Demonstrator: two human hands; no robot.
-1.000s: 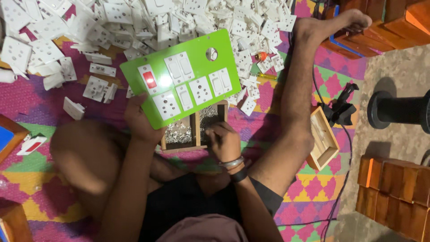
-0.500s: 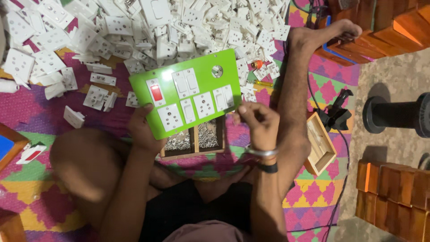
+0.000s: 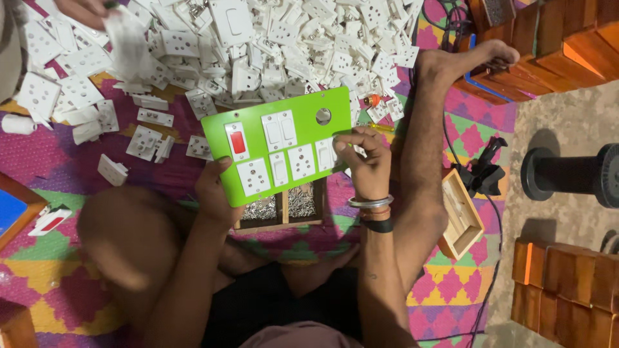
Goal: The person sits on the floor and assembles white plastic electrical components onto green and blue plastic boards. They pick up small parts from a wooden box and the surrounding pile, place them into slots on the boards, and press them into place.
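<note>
A bright green switchboard panel (image 3: 284, 122) with a red rocker switch, white switches and white sockets is tilted up in front of me. My left hand (image 3: 216, 193) grips its lower left edge. My right hand (image 3: 364, 161) pinches its right edge beside a white switch. Under the panel sits a small wooden tray (image 3: 284, 216) with two compartments of small metal parts.
A big heap of white sockets and switches (image 3: 258, 45) covers the colourful mat beyond the panel. Another person's hand (image 3: 84, 9) is at the top left. A small open wooden box (image 3: 461, 222), a black tool (image 3: 483, 171), wooden boxes (image 3: 567, 277) and a black spool (image 3: 567, 171) are on the right.
My right hand has risen from the wooden tray to the panel's right edge. The panel has lifted slightly, held by my left hand.
</note>
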